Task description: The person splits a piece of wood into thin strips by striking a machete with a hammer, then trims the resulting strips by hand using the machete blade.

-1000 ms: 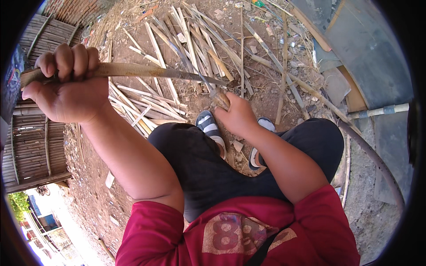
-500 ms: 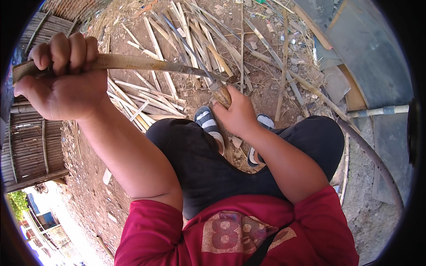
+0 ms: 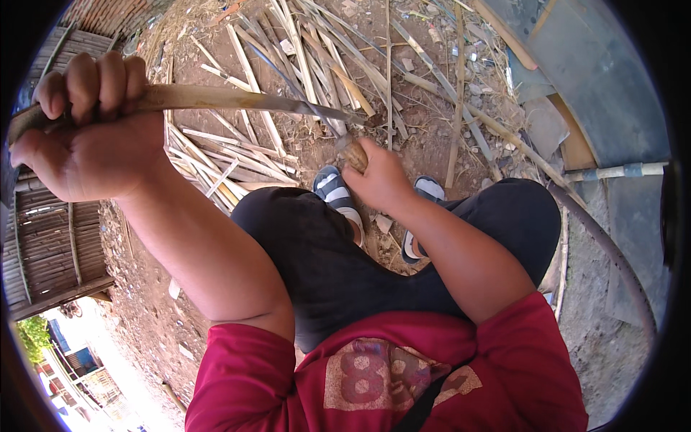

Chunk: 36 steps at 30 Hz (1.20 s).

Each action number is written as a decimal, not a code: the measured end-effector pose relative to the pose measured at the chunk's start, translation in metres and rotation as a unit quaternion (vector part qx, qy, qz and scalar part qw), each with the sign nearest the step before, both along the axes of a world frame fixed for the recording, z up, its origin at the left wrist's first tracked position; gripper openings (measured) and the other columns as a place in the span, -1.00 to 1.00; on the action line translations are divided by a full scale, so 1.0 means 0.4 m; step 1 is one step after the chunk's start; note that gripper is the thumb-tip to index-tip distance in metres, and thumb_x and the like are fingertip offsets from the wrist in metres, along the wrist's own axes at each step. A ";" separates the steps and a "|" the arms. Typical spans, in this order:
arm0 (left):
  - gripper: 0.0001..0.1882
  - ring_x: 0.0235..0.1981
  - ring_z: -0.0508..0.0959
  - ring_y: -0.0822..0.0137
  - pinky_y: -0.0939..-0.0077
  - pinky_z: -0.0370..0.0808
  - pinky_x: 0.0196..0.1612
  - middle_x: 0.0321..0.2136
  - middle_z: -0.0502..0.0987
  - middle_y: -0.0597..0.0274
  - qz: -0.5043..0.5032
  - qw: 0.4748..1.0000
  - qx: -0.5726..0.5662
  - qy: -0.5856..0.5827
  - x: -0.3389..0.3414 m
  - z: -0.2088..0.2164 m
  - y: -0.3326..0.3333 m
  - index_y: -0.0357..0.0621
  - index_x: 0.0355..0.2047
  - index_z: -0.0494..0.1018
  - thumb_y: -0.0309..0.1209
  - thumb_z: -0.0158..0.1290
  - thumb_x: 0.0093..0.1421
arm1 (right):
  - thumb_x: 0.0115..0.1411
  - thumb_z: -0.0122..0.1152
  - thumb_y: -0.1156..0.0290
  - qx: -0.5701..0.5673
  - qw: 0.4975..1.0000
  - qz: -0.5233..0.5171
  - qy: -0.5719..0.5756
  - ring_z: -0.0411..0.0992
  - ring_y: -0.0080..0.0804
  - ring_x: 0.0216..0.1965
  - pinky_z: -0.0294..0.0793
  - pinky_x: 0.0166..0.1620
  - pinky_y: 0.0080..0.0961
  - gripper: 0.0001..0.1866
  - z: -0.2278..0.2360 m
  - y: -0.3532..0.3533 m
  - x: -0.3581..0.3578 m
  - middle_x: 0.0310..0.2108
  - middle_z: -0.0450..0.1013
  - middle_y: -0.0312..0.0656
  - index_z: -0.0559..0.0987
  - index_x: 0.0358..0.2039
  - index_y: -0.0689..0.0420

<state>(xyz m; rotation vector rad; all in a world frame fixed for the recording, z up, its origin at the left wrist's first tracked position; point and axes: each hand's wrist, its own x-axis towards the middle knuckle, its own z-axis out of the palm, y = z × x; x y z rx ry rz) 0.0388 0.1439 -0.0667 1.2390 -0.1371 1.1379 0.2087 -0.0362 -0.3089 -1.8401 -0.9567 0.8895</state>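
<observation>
My left hand [image 3: 93, 129] is raised at the far left, its fingers wrapped round a long bamboo strip [image 3: 223, 97]. The strip bows rightward from that fist, and its far end reaches the knife near the handle. In front of my knees, my right hand [image 3: 381, 176] grips the wooden handle [image 3: 353, 155] of a long-bladed knife [image 3: 335, 126]. Its thin dark blade points away and to the left, crossing beneath or against the strip; exact contact there cannot be made out. Part of the handle is hidden in my right fist.
Split bamboo pieces [image 3: 234, 158] lie piled on the dirt ahead and to the left. Long poles [image 3: 461, 108] and dark sheets [image 3: 604, 79] stand at the right, near a curved dark pipe [image 3: 604, 241]. A bamboo wall [image 3: 57, 241] is at the left. My sandalled feet [image 3: 335, 191] are below the knife.
My left hand and the bamboo strip have shifted slightly left. The right hand with the knife has moved a little left, and both grips look the same.
</observation>
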 end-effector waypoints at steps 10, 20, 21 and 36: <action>-0.59 -0.62 -0.04 0.40 0.43 -0.06 -0.48 -0.67 0.03 0.40 -0.005 1.000 -0.004 0.004 -0.029 -0.001 0.020 0.07 -0.55 0.23 0.08 0.04 0.11 | 0.06 0.30 0.26 -0.004 0.999 -0.007 -0.049 0.56 0.10 -0.30 0.52 -0.21 -0.11 -0.66 -0.088 0.011 -0.002 -0.38 0.56 0.11 0.54 -0.22 0.23; -0.63 -0.63 -0.03 0.42 0.44 -0.04 -0.49 -0.69 0.05 0.42 0.060 0.998 -0.004 0.004 -0.014 0.002 0.005 0.08 -0.56 0.24 0.00 0.11 0.03 | 0.11 0.36 0.18 0.004 0.997 -0.078 0.014 0.59 0.03 -0.28 0.55 -0.20 -0.11 -0.55 -0.195 0.033 0.037 -0.38 0.57 0.04 0.52 -0.13 0.24; -0.64 -0.63 -0.03 0.42 0.44 -0.04 -0.49 -0.69 0.05 0.42 0.060 0.998 -0.007 0.006 -0.018 0.001 0.007 0.08 -0.57 0.24 -0.02 0.10 0.03 | 0.13 0.35 0.18 0.001 0.990 -0.078 0.115 0.59 -0.07 -0.32 0.55 -0.25 -0.16 -0.57 -0.189 0.039 0.044 -0.38 0.56 0.00 0.52 -0.13 0.24; -0.67 -0.64 -0.01 0.44 0.47 -0.04 -0.51 -0.69 0.06 0.43 0.059 0.998 -0.002 -0.003 -0.039 -0.007 0.028 0.09 -0.57 0.28 -0.02 0.08 0.04 | 0.24 0.25 0.42 -0.100 0.802 -0.012 0.589 0.26 -0.72 -0.61 0.42 -0.49 -0.56 -0.88 -0.145 0.036 0.102 -0.54 0.32 -0.43 0.47 -0.29 0.10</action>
